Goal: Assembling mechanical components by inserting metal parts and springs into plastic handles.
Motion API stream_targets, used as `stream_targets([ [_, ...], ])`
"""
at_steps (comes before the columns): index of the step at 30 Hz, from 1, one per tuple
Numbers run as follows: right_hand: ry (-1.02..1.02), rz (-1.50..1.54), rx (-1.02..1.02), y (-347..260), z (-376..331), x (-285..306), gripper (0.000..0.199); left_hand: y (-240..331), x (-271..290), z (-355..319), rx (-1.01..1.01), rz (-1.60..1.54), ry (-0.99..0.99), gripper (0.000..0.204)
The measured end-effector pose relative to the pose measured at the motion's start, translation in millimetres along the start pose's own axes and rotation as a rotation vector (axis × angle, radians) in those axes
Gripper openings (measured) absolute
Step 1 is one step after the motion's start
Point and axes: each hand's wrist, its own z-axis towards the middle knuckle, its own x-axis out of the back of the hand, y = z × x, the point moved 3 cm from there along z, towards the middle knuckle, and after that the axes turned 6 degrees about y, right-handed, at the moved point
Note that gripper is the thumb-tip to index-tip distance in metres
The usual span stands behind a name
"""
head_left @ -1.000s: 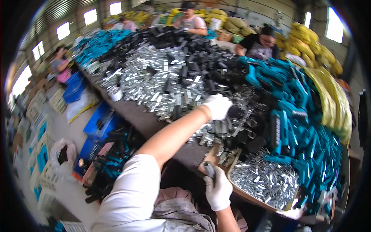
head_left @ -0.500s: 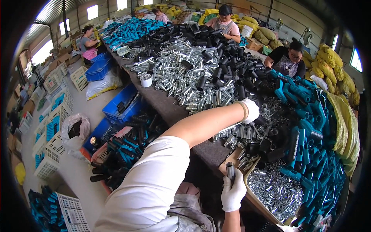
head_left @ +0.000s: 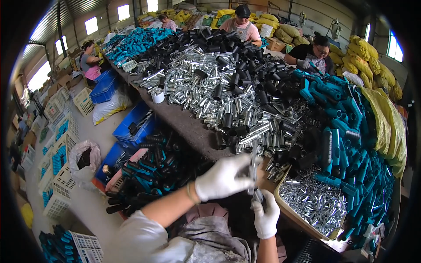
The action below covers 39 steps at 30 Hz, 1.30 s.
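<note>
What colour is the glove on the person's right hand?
The glove is white, best seen in the head view.

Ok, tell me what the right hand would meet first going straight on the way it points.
Probably the slender shiny metal piece in the left hand, just beyond the right hand; depth is unclear.

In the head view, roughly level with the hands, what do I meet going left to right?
Pale slotted crate, open plastic sack, pile of black-and-teal handles, left gloved hand, right gloved hand, small shiny metal pieces, teal parts.
</note>
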Motion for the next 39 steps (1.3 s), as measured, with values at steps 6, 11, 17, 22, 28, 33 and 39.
stream_targets([
  [6, -0.086, -0.046, 0.002, 3.0, -60.9, 26.9, 0.043, -38.5, -75.3, -84.3, 0.226, -0.360, -0.094, 0.028],
  [11, -0.087, 0.566, -0.407, 13.4, -99.3, 36.2, 0.061, -28.8, -110.1, -93.3, 0.045, -0.354, -0.296, 0.040],
  [17, -0.198, 0.815, -0.606, 6.7, -107.4, 26.6, 0.060, -6.5, -99.8, -79.3, 0.253, -0.314, -0.275, 0.027],
  [22, -0.088, 0.689, -0.633, 12.3, -93.7, 34.6, 0.030, 1.0, -43.3, -39.4, 0.171, -0.429, 0.131, 0.024],
  [28, -0.019, 0.847, -0.711, 21.3, -98.7, 31.5, 0.025, 3.1, -20.6, -2.8, 0.021, 0.232, 0.162, 0.018],
  [33, -0.044, 0.849, -0.706, 23.7, -94.6, 25.1, 0.028, 18.1, -73.4, 14.6, -0.226, 0.375, -0.035, 0.020],
  [39, -0.045, 0.887, -0.657, 9.6, -93.5, 33.6, 0.028, -1.0, -112.2, 42.4, -0.255, 0.897, -0.181, 0.030],
])
